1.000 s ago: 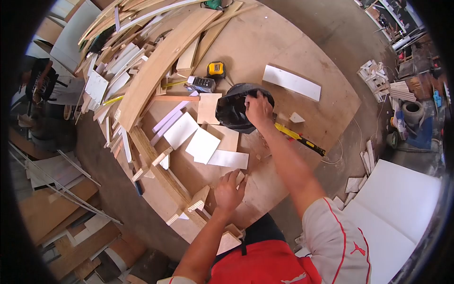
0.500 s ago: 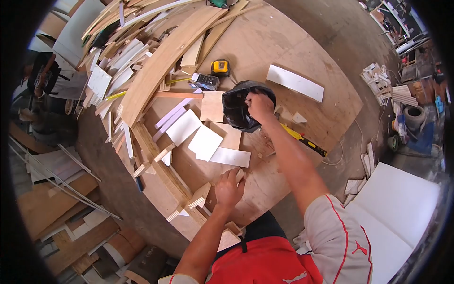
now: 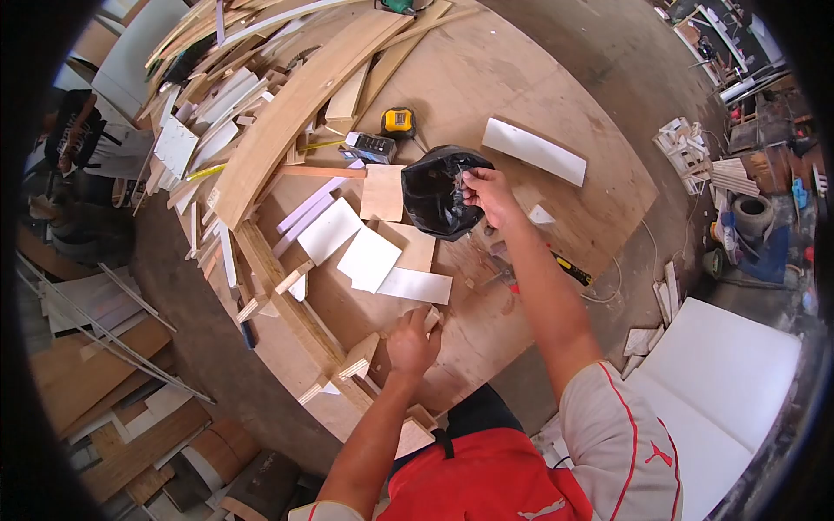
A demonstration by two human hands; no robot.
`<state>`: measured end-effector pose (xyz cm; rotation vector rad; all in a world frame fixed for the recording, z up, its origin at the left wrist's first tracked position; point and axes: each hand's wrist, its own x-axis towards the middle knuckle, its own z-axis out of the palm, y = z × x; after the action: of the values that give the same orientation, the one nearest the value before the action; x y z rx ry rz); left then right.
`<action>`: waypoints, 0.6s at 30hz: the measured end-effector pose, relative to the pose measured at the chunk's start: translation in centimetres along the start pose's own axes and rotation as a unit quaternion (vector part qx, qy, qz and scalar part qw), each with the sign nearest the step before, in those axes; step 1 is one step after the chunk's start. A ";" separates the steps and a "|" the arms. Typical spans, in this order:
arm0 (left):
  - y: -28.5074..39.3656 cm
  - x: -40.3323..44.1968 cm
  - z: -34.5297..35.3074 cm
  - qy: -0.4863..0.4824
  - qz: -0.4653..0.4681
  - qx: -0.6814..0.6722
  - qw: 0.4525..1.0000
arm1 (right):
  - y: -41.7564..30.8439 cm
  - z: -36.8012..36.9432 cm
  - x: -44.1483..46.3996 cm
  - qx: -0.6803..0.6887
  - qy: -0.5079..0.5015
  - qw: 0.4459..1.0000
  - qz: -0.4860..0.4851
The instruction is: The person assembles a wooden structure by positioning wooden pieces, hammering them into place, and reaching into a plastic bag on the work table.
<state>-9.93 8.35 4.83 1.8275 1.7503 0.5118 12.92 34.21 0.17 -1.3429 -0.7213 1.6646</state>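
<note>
My right hand is at the right rim of a black plastic-lined container, its fingers pinched around something small that I cannot make out. My left hand is closed on a small wooden block near the table's front edge. Between the hands lie white panels and a white strip, partly over a thin plywood piece. A yellow and black tool is partly hidden under my right forearm.
A yellow tape measure and a small box lie behind the container. A white board rests at the right. Long planks and scraps cover the left. A person is at the far left.
My right hand has come up out of the container to its right rim, fingers still pinched. My left hand keeps its hold on the block.
</note>
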 end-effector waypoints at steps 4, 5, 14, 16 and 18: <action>0.2 0.0 -0.1 0.015 0.002 -0.002 1.000 | 0.4 -0.1 0.0 -0.015 -0.005 1.000 0.000; 0.3 0.0 -0.1 0.016 0.000 -0.003 1.000 | 0.5 -0.2 0.0 -0.026 -0.007 1.000 -0.004; 0.2 0.1 -0.1 0.022 0.008 -0.005 1.000 | 0.1 0.8 -0.7 -0.033 0.006 0.999 -0.002; 0.2 0.1 -0.2 0.022 0.007 -0.007 1.000 | 0.2 0.7 -0.5 -0.031 0.018 0.999 -0.007; 0.3 0.1 -0.2 0.021 0.005 -0.009 1.000 | 0.3 0.4 -0.3 -0.034 0.037 0.999 -0.019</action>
<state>-9.81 8.47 5.16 1.8257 1.7594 0.5724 12.51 33.83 0.13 -1.4224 -0.7597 1.5650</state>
